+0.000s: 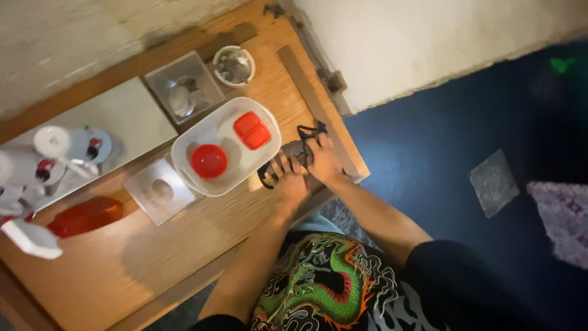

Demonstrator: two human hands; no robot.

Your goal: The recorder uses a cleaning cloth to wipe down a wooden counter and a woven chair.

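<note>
Both of my hands rest on a small dark grey object with black cords or straps (298,150) near the right edge of a wooden table (153,257). My left hand (288,181) presses on its near end, fingers spread over it. My right hand (324,158) grips its right side, next to a black strap loop. What the object is cannot be made out.
A white basket (264,116) just left of my hands holds a round red lid and a square red lid. Further left are clear square containers (158,191), a glass bowl (233,65), white bottles (55,147), an orange-red bottle (86,216). Dark blue floor (441,147) lies right.
</note>
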